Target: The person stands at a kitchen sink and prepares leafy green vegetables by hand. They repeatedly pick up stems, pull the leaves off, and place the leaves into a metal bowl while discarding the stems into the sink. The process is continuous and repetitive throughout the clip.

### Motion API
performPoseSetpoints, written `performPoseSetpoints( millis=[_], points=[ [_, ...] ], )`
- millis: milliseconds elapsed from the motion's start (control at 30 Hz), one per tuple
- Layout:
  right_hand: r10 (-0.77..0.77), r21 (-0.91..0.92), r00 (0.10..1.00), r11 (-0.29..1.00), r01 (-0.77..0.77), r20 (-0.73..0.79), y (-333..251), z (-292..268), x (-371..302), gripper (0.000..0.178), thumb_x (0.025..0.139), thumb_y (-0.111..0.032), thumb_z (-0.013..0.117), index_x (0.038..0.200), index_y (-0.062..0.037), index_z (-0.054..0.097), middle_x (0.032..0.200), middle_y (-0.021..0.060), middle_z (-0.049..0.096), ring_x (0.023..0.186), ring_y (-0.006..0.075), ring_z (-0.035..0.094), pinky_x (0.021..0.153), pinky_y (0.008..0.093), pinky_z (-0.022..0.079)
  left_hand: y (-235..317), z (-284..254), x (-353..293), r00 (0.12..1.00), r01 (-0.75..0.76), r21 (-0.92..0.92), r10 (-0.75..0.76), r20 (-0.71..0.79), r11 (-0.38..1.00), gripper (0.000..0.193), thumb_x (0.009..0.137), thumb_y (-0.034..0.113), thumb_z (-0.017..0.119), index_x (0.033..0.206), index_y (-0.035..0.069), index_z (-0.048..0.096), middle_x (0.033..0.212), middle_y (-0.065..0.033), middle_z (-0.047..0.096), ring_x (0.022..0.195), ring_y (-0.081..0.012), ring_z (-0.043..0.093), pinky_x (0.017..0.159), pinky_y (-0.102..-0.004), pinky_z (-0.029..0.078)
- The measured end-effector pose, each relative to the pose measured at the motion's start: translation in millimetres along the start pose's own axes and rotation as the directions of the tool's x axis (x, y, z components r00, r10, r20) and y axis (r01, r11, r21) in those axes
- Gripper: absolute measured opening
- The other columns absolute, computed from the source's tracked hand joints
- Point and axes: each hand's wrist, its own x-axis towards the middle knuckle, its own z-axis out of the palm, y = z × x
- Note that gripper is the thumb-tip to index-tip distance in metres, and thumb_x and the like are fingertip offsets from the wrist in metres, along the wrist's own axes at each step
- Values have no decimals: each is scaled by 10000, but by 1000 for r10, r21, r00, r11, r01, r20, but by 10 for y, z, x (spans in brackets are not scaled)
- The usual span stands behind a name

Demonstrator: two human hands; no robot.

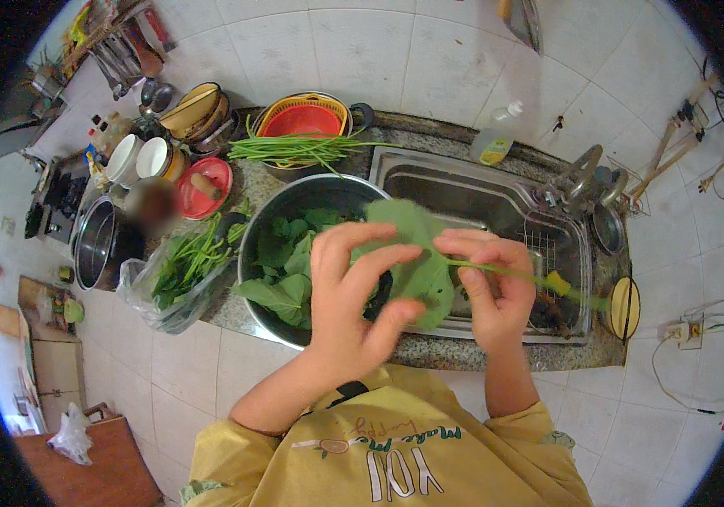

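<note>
A large green leaf (421,270) on a long stem (518,275) is held up over the basin and the sink's near left side. My right hand (501,287) pinches the stem close to where it joins the leaf, and the stem trails off to the right. At the leaf's left side my left hand (341,296) has its fingers apart and curved, the tips beside or against the leaf; whether they touch cannot be made out. Below the hands, a metal basin (248,245) contains more green leaves (282,283).
The metal sink (455,173) with its faucet (582,173) lies to the right. Peeled green stems (311,149) rest across a red basket (303,121) behind the basin. At left are a plastic bag of greens (180,287), a red plate (223,182) and a black pot (104,241).
</note>
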Motion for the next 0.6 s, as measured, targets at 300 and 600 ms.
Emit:
performPoseSetpoints(
  millis=[300, 600],
  points=[
    [-261, -342, 965, 905, 255, 27, -130, 56, 13, 80, 756, -33, 558, 761, -67, 485, 973, 105, 627, 943, 286, 543, 817, 345, 423, 100, 107, -72, 993, -19, 25, 22, -114, 1000, 465, 566, 146, 739, 947, 53, 490, 909, -94, 498, 839, -282, 441, 748, -380, 345],
    [-301, -457, 944, 827, 328, 133, -203, 30, -37, 148, 753, -8, 575, 719, -74, 446, 885, 131, 639, 755, 266, 535, 666, 310, 452, 130, 123, -9, 981, -76, 91, 90, -172, 993, 219, 616, 4, 658, 826, 33, 604, 787, -77, 539, 694, -243, 480, 603, -316, 381]
  ],
)
